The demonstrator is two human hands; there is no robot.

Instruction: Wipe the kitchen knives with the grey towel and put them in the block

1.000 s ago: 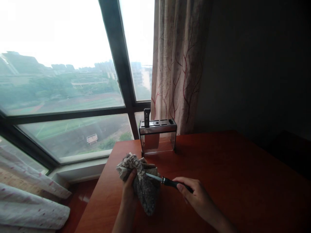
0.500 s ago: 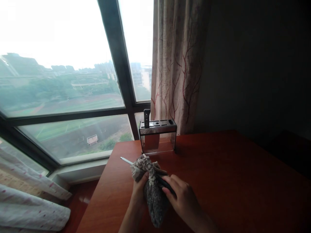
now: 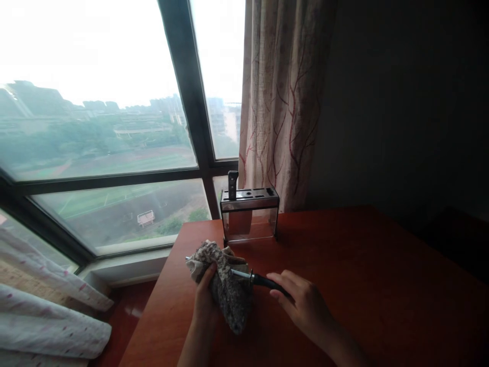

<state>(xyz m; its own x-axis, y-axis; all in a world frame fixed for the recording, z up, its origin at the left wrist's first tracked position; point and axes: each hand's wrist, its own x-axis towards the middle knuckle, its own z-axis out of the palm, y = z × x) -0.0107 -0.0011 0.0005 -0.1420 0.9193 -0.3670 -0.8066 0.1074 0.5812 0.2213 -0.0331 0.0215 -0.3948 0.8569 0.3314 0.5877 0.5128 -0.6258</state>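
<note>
My right hand (image 3: 305, 303) is closed around the black handle of a sharpening steel (image 3: 262, 280), whose metal rod points left. A grey and whitish rag (image 3: 231, 303) is bunched around the rod, held by my left hand (image 3: 205, 298) with the thumb on top. A short stretch of bare rod shows between the rag and the guard, and the tip just pokes out at the rag's left side. The rag's lower end hangs down in a dark fold. The fingers of my left hand are mostly hidden behind it.
A knife block (image 3: 250, 200) with clear sides stands toward the table's back, holding a cleaver (image 3: 233, 184) in its left slot. The reddish wooden table (image 3: 344, 285) ends at the left beside a window (image 3: 114, 204). Behind the block hangs a patterned curtain (image 3: 282, 102).
My right hand has moved right with the handle, baring some rod beside the guard. My left hand and the rag have shifted left, and less of the tip sticks out.
</note>
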